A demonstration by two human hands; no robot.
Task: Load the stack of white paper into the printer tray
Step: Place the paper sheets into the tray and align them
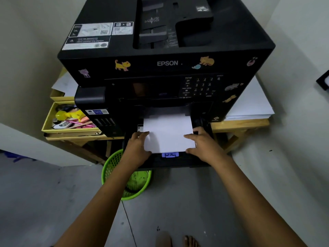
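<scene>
A stack of white paper (pixel 168 133) lies flat in the pulled-out black printer tray (pixel 204 124) at the front of a black Epson printer (pixel 167 63). My left hand (pixel 138 146) grips the stack's left edge, fingers on top. My right hand (pixel 200 142) holds its right edge, fingers spread over the near right corner. A blue paper guide (pixel 170 154) sits at the stack's near edge. The far end of the paper goes under the printer's body.
The printer stands on a wooden table (pixel 240 124). A yellow box of stationery (pixel 69 120) sits to its left, more white sheets (pixel 252 104) to its right. A green mesh bin (pixel 127 175) stands on the floor under my left arm. Walls close in on both sides.
</scene>
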